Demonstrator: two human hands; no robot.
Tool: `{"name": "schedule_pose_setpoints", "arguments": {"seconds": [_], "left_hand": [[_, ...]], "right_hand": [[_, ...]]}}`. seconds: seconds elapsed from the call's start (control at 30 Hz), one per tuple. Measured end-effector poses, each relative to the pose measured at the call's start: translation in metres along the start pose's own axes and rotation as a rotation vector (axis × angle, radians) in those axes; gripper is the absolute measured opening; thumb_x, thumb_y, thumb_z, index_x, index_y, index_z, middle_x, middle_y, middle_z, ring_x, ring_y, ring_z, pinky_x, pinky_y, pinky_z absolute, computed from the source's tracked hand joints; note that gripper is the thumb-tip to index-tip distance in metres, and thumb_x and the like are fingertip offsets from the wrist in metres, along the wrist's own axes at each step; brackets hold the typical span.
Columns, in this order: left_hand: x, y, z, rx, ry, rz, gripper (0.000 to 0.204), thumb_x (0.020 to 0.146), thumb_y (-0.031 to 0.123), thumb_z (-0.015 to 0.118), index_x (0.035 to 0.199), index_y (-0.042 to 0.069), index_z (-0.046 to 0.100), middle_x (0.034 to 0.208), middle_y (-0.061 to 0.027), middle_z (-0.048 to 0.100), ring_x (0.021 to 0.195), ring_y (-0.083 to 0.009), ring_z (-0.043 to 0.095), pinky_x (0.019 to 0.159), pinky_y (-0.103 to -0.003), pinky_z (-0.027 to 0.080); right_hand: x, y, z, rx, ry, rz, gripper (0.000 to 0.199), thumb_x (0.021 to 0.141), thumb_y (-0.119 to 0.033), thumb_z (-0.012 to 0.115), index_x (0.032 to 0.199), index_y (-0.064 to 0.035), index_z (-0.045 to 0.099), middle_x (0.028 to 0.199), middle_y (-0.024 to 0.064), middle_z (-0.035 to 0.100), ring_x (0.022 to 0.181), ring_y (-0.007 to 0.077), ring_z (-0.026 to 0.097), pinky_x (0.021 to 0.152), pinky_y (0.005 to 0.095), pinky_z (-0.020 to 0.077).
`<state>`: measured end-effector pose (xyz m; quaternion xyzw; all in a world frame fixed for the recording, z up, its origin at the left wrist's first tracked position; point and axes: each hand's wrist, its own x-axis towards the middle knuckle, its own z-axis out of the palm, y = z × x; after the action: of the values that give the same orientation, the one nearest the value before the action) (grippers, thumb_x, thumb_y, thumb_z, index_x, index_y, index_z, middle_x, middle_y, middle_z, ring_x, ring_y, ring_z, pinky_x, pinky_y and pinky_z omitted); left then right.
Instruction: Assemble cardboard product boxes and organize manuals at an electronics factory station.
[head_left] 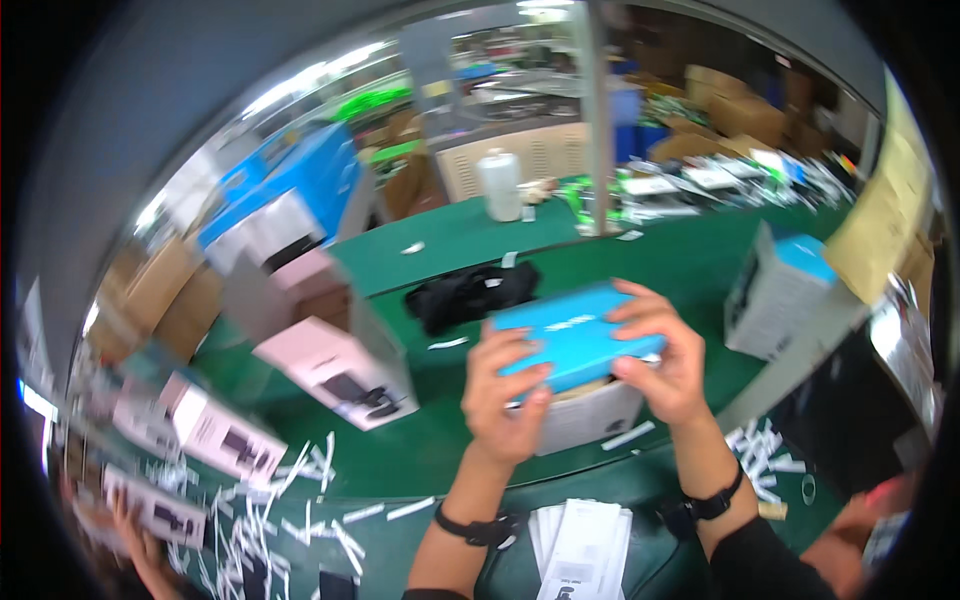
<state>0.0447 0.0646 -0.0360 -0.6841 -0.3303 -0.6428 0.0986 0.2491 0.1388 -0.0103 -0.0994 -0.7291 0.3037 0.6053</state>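
A carton (pixel 567 332) with a blue top and pale sides stands on the green bench in front of me. My left hand (pixel 503 390) grips the left end of its top, thumb on the near edge. On the right end my right hand (pixel 662 352) does the same, fingers over the top and thumb at the near side. A brownish strip shows between the blue top and the pale wall below, so the top looks not fully down. Nearer to me, between my forearms, lies a stack of printed white leaflets (pixel 583 545).
Left stands an open pink box (pixel 345 375), with another pink box (pixel 225 430) beyond. A black cloth-like bundle (pixel 470 295) lies behind my carton; a similar blue-topped carton (pixel 780 290) stands right. White paper strips (pixel 255 530) litter the near left. Another person's hand (pixel 130 520) touches a box there.
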Motion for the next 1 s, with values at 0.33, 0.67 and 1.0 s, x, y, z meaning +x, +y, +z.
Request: {"name": "schedule_pose_setpoints", "arguments": {"seconds": [0.33,0.67,1.0], "left_hand": [[-0.003,0.021,0.027,0.100,0.035,0.250,0.046,0.087,0.045,0.070,0.110,0.006,0.062,0.116,-0.0113,0.057,0.114,-0.0357,0.058,0.110,-0.077,0.028],[0.001,0.020,0.027,0.150,0.007,0.137,0.036,0.075,0.033,0.084,0.102,0.011,0.075,0.112,-0.0027,0.067,0.102,-0.0246,0.062,0.108,-0.064,0.040],[-0.001,0.029,0.036,0.014,-0.042,0.051,0.027,0.079,0.025,0.082,0.100,0.011,0.072,0.110,-0.0032,0.065,0.110,-0.0283,0.059,0.113,-0.059,0.033]], "right_hand": [[-0.047,0.025,-0.037,-0.124,0.013,-0.076,0.035,0.095,-0.041,0.067,0.107,-0.0106,0.056,0.122,0.0128,0.056,0.135,0.0480,0.042,0.111,0.0603,0.0318],[-0.021,0.011,-0.017,-0.045,0.073,-0.035,0.033,0.097,-0.036,0.064,0.093,-0.0041,0.066,0.100,0.0130,0.065,0.109,0.0344,0.057,0.110,0.0611,0.0328],[-0.026,0.001,-0.027,-0.130,0.104,-0.059,0.036,0.098,-0.038,0.063,0.099,-0.0023,0.065,0.102,0.0148,0.065,0.119,0.0422,0.054,0.106,0.0583,0.0367]]}}
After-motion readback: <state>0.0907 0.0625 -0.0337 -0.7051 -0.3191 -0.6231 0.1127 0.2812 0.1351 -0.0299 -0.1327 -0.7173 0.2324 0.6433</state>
